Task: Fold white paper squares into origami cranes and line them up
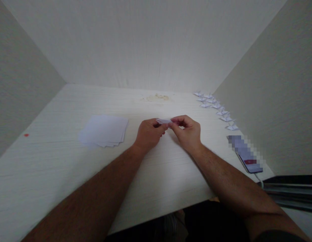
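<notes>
Pale walls (150, 43) close in a white table (171, 188) at the back and on both sides. Near the middle of the tabletop, both hands meet over one small piece of folded paper (163, 121). The left hand (148, 134) pinches its near edge, the thumb laid along the paper and the fingers curled in behind. The right hand (188, 132) grips the right end between thumb and forefinger, the other fingers bent inward and partly hidden. The two thumbs almost meet.

To the left of the hands lies a stack of paper (105, 129), its sheets fanned unevenly at the lower edge. Small paper birds (216, 106) stand in a slanting cluster along the right wall, and nearer the front edge a phone (246, 156), its screen blurred into squares, lies with a white cable (260, 181) at its lower end. A yellowish stain (158, 97) marks the far part of the table, and a small red spot (26, 135) sits well to the left.

Faint streaks like wood grain run across the tabletop. The folded paper is white, narrow and pointed at its left end; the birds are white too, with sharp creases and thin tips.
</notes>
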`<state>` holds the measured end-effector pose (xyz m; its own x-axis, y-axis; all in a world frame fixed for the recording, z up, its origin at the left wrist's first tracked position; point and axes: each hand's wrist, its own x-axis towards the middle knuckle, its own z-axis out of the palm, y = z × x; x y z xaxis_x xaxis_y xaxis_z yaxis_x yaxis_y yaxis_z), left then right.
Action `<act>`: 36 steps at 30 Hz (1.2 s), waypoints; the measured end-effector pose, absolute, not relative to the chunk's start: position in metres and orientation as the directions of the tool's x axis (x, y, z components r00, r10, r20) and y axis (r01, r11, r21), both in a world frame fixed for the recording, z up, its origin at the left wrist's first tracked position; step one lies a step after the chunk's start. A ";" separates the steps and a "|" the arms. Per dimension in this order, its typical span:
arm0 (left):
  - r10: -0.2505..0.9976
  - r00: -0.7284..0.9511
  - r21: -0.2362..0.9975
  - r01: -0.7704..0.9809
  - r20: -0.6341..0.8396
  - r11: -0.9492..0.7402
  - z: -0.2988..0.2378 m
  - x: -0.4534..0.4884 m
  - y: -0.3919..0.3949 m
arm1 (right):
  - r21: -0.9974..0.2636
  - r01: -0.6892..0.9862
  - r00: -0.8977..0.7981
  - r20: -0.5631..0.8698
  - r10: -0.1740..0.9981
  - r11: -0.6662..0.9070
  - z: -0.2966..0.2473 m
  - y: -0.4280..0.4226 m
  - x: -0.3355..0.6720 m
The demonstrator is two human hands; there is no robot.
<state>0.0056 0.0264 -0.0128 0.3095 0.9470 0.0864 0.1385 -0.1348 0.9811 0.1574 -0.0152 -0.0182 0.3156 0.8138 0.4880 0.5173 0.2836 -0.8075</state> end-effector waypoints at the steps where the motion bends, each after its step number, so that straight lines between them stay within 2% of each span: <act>1: 0.946 0.312 0.981 0.136 0.094 -0.142 -0.014 0.005 0.027 | -0.838 0.468 0.326 0.459 0.826 0.281 -0.018 -0.014 0.157; 7: 0.936 0.328 0.976 0.124 0.129 -0.178 -0.016 0.004 0.027 | -0.947 0.230 0.328 0.294 0.898 0.226 -0.016 -0.010 0.157; 15: 0.929 0.337 0.975 0.104 0.149 -0.194 -0.020 0.005 0.029 | -0.964 0.123 0.307 0.262 0.915 0.235 -0.018 -0.008 0.159; 18: 0.932 0.334 0.977 0.107 0.138 -0.183 -0.021 0.005 0.028 | -0.953 0.173 0.311 0.293 0.904 0.249 -0.022 -0.007 0.160; 20: 0.936 0.330 0.978 0.118 0.126 -0.173 -0.020 0.005 0.028 | -0.924 0.264 0.309 0.352 0.883 0.276 -0.024 -0.008 0.161; 24: 0.942 0.320 0.977 0.145 0.103 -0.156 -0.016 0.005 0.026 | -0.756 0.506 0.214 0.576 0.789 0.414 -0.022 -0.011 0.161; 26: 0.945 0.315 0.978 0.153 0.090 -0.144 -0.014 0.005 0.025 | -0.686 0.575 0.170 0.633 0.755 0.446 -0.020 -0.012 0.162; 33: 0.939 0.329 0.964 0.197 0.104 -0.176 -0.013 0.004 0.025 | -0.712 0.576 0.174 0.587 0.790 0.402 -0.018 -0.013 0.162; 36: 0.934 0.342 0.962 0.205 0.100 -0.178 -0.011 0.003 0.024 | -0.656 0.645 0.163 0.618 0.769 0.391 -0.015 -0.016 0.160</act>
